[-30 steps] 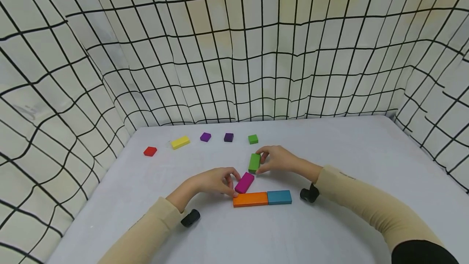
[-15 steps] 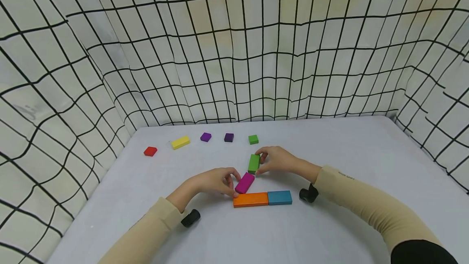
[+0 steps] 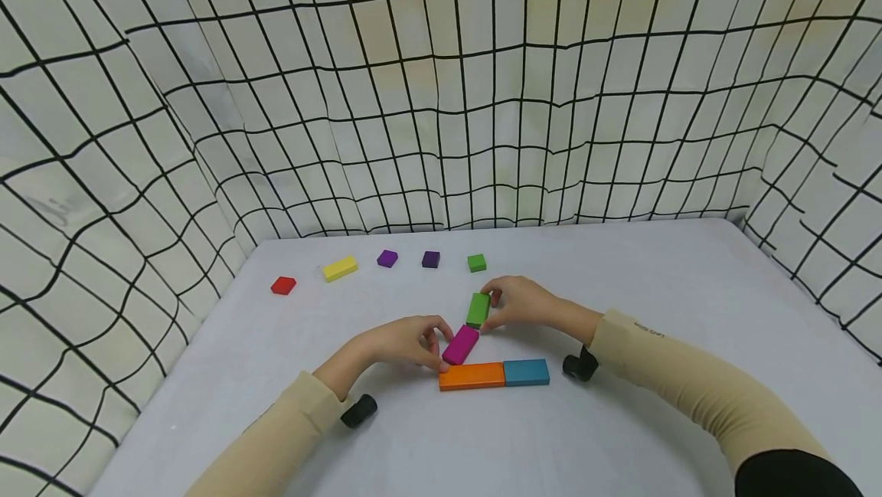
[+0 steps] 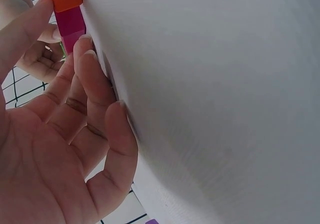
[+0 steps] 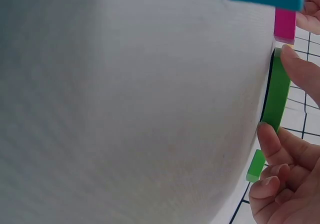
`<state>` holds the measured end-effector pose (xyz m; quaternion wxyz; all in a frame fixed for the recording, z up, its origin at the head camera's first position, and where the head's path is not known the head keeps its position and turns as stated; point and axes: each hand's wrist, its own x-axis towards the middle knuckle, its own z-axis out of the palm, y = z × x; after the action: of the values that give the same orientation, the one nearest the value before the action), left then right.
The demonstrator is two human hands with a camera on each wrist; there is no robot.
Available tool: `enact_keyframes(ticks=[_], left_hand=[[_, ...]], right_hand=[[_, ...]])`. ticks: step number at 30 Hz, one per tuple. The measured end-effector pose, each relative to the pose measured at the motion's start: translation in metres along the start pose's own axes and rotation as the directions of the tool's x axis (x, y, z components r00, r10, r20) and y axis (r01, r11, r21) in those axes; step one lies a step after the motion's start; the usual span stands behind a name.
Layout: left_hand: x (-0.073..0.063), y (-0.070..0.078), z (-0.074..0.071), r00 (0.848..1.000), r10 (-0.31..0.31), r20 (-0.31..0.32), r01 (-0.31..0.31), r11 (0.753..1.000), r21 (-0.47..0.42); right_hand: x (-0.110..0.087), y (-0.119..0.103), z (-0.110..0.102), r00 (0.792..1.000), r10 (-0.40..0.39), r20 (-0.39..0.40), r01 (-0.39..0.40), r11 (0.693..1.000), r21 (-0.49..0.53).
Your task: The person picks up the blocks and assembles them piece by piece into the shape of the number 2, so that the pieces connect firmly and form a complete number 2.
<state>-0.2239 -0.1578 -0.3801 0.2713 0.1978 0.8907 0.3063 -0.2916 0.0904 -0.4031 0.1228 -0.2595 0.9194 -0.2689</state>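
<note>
In the head view a magenta block (image 3: 460, 344) lies slanted on the table. My left hand (image 3: 393, 344) pinches it from the left, thumb at its near end and index finger along its far left side. At its far corner sits a longer green block (image 3: 478, 310), which my right hand (image 3: 525, 302) grips by its ends between thumb and index finger. The right wrist view shows this grip on the green block (image 5: 276, 91) edge-on. Just in front of the magenta block, an orange block (image 3: 472, 376) and a blue block (image 3: 527, 372) lie end to end.
Along the back of the white table (image 3: 620, 275) lie a red block (image 3: 283, 285), a yellow block (image 3: 340, 268), a purple block (image 3: 387, 258), a dark purple block (image 3: 430, 259) and a small green block (image 3: 476, 263). Black netting (image 3: 492, 99) over white walls surrounds the table.
The longer green block has shifted slightly nearer, towards the magenta block's far end, with my right hand on it. My left hand stays almost still.
</note>
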Motion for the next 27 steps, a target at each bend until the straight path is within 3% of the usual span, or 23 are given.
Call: enact_keyframes(ticks=[9,17,27], left_hand=[[0.001,0.001,0.000,1.000,-0.014,-0.002,0.014,1.000,0.006],[0.002,0.000,-0.002,1.000,-0.010,0.004,0.010,1.000,0.013],[0.004,0.000,-0.001,1.000,-0.016,0.004,0.016,1.000,0.003]], right_hand=[[-0.002,-0.001,-0.004,0.999,-0.045,0.019,0.046,0.995,-0.086],[-0.002,0.001,-0.013,0.984,-0.115,0.133,0.131,0.984,-0.120],[-0.001,0.002,-0.016,0.985,-0.124,0.118,0.142,0.978,-0.156]])
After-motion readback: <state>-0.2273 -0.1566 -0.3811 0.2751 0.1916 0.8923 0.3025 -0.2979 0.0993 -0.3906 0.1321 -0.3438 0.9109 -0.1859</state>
